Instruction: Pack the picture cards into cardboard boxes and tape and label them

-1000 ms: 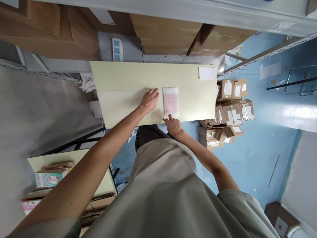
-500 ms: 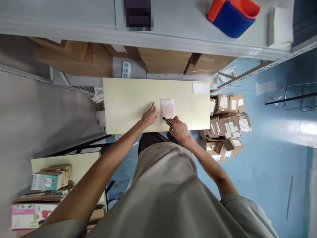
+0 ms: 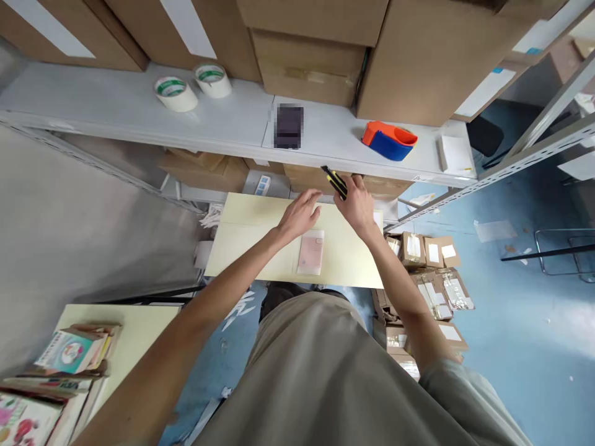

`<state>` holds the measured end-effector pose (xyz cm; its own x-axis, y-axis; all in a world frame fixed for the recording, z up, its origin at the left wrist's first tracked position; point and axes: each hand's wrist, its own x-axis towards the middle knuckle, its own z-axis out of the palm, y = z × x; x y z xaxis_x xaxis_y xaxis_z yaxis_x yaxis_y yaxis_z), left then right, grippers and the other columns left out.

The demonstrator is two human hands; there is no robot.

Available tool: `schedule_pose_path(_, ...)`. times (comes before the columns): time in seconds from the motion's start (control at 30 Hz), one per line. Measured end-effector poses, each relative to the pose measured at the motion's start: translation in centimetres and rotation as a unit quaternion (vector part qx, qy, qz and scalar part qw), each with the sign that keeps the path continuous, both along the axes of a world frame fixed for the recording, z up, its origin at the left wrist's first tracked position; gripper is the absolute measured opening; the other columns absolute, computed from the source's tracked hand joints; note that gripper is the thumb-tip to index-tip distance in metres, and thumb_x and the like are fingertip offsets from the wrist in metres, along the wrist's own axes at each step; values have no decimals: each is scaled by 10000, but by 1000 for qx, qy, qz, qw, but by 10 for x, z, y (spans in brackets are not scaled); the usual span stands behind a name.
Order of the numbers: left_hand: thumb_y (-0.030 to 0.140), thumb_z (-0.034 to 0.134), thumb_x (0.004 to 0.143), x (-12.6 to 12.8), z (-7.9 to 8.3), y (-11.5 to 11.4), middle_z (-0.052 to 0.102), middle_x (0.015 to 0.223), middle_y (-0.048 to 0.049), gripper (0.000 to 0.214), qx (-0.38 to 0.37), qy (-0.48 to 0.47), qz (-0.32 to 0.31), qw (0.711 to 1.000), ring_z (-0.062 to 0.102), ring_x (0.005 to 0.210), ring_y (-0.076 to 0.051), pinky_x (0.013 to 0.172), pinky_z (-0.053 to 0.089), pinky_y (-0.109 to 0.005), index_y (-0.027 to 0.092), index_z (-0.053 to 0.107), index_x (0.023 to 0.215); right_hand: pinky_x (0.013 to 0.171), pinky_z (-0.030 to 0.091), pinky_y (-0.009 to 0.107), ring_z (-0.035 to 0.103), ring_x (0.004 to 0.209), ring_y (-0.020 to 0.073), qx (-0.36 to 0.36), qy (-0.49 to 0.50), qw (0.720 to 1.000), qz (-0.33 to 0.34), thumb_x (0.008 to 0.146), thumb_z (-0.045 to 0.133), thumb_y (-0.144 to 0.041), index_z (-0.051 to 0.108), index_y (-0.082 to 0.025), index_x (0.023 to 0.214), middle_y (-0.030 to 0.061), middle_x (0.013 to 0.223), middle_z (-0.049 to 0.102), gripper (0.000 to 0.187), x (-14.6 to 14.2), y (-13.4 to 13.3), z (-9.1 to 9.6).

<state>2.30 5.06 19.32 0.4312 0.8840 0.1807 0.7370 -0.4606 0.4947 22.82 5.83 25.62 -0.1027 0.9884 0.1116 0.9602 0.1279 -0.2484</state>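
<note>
My right hand is raised over the far part of the pale yellow table, fingers wrapped round a black and yellow utility knife that points up and to the left. Close by on its left, my left hand hovers with fingers stretched out and holds nothing. Below the hands, a pink notebook lies flat on the table, partly over a whitish sheet or sleeve, apart from both hands.
Ahead runs a grey shelf bearing two tape rolls, a dark pixelated item, a red-and-blue holder and a white pad. Cartons stand behind. Small boxes are piled at right, books at left.
Both hands have lifted from the table and moved forward, the right one carrying the utility knife. My view has tilted up, showing more of the shelf. The pink notebook stays on the table.
</note>
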Motion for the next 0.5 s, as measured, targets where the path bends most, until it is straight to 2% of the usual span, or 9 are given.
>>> schedule_pose_path(0.1, 250, 503, 1128, 15, 43, 33, 611, 1618, -172, 483, 52, -23, 6, 998, 604, 1542, -315, 1339, 502, -463, 166, 601, 1594, 907, 620, 433, 728, 1145, 361, 44, -5, 999, 20, 1126, 494, -292, 582, -179, 1582, 227, 1467, 648, 478, 1, 47, 12)
schedule_pose_path(0.2, 217, 521, 1103, 24, 69, 60, 596, 1622, -167, 513, 79, -27, 10, 996, 574, 1564, -344, 1351, 482, -515, 182, 584, 1610, 954, 615, 476, 704, 1195, 382, 75, -16, 996, 47, 1131, 465, -275, 538, -164, 1602, 241, 1466, 633, 489, 0, 90, 15)
schedule_pose_path(0.33, 224, 514, 1110, 26, 84, 76, 559, 1648, -175, 522, 97, -28, 27, 995, 546, 1592, -354, 1356, 469, -521, 177, 560, 1628, 1017, 596, 491, 687, 1238, 386, 67, -44, 995, 56, 1136, 456, -239, 552, -130, 1562, 245, 1433, 647, 450, -1, 129, 13)
schedule_pose_path(0.5, 237, 527, 1122, 20, 86, 64, 576, 1622, -178, 481, 97, -18, 49, 994, 600, 1536, -328, 1322, 508, -475, 177, 588, 1595, 1089, 551, 494, 663, 1273, 356, 54, -54, 995, 60, 1165, 416, -201, 612, -89, 1484, 253, 1389, 690, 391, 3, 154, 5)
